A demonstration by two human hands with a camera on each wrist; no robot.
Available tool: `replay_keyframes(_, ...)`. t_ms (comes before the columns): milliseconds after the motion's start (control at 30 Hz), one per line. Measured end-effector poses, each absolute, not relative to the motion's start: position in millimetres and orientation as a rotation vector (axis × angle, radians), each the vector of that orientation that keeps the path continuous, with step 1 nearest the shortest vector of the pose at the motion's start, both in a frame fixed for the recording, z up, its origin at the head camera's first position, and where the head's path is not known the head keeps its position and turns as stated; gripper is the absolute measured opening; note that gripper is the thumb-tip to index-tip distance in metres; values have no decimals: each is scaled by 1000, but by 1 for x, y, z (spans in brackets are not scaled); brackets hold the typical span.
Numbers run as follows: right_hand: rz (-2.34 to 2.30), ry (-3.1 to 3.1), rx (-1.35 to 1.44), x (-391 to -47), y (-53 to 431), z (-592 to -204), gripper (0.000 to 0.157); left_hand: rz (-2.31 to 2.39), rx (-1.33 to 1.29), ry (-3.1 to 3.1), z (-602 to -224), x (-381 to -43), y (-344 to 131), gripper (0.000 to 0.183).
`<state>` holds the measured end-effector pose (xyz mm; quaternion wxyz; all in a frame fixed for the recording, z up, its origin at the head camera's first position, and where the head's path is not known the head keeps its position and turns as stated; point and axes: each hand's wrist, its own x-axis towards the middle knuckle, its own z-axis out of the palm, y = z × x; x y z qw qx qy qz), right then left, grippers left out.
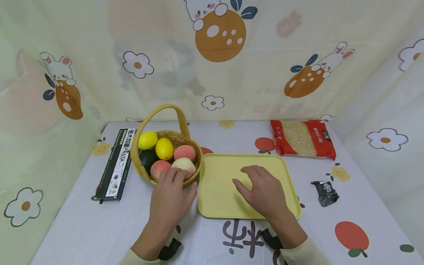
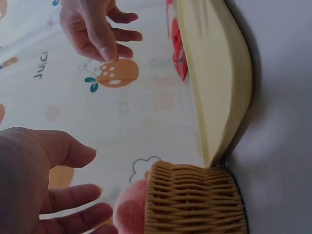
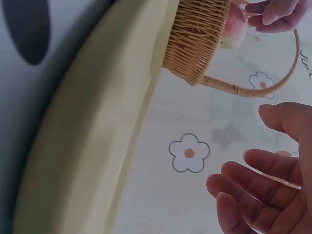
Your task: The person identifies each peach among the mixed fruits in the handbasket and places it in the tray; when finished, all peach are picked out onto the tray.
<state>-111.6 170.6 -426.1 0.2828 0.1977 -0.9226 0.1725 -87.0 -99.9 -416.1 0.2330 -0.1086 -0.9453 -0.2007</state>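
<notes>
A wicker basket (image 1: 144, 170) with a tall handle stands left of centre. In it lie two yellow lemons (image 1: 164, 148), a dark green avocado-like fruit (image 1: 148, 159) and several peaches (image 1: 184, 152), one of them pale. My left hand (image 1: 170, 200) is over the basket's near rim, its fingertips close by the pale peach (image 1: 183, 164); in the left wrist view its fingers are apart with nothing between them. Above the yellow tray (image 1: 218, 198) hovers my right hand (image 1: 265, 189), fingers relaxed and thumb spread, holding nothing.
A black and white pasta box (image 1: 116, 165) lies left of the basket. At the back right is a red bag of noodle-like food (image 1: 303, 139). A small black packet (image 1: 326, 193) sits to the tray's right. Patterned cloth (image 1: 165, 73) hangs behind the table.
</notes>
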Motion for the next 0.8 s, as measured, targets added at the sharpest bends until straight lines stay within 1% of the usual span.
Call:
replay_keyframes(200,480,-2533,507,-114,173,-431,41,-715,-173,-2725,-418,-77,-109,35)
replay_keyframes(467,512,-2584,493,-115,175,-435,44,-1231,119,-2798,-421,-64,-133,23)
replay_keyframes(600,519,-2613,474,-114,177,-434,46,-1303,248,-2763,-427,-62,-147,20)
replay_keyframes(700,528,-2623,470,-114,175,-435,46,-1299,382,-2721,-432,-62,-157,24)
replay_keyframes(800,534,-2624,472,-114,173,-435,46,-1338,520,-2664,-434,-65,-166,35)
